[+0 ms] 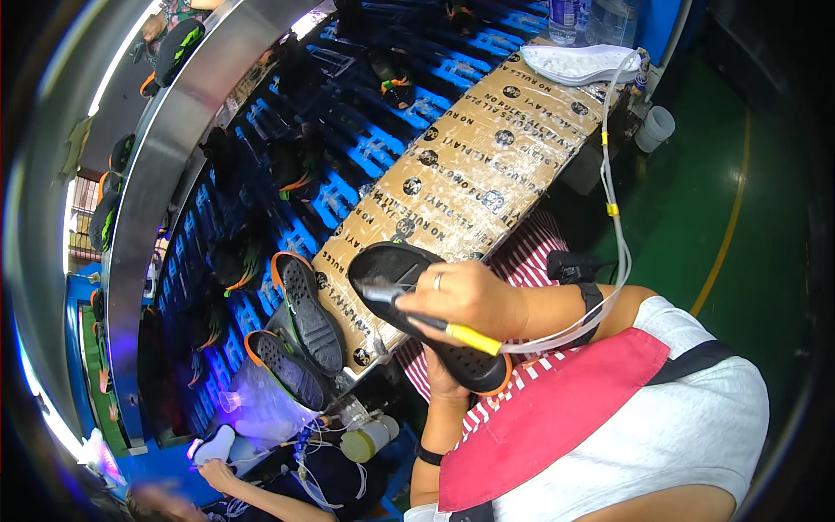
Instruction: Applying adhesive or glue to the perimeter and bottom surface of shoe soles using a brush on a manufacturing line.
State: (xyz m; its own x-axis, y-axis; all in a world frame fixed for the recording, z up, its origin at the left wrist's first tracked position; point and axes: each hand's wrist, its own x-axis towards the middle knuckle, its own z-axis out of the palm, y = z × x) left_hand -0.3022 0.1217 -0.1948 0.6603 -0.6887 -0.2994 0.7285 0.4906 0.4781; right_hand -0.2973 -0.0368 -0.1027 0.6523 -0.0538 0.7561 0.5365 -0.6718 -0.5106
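My right hand (461,300), with a ring on one finger, is closed round a brush (474,338) that has a yellow-wrapped handle and a clear tube leading from its end. Its pale bristles press on the inner face of a black shoe sole (474,365) with an orange edge at one end. Beneath that sole, my left hand (444,380) grips its side; some of the fingers are hidden under it. Left of my hands lie two more dark soles, one (309,317) with orange and green edging and the other (287,372) with an orange rim.
A cardboard-covered bench (452,183) runs diagonally beside a conveyor (365,143) with blue slats, which carries dark shoe parts. A white sole-shaped piece (578,63) and bottles (564,19) stand at its far end. At lower left, a co-worker's hand (216,472) holds a white sole.
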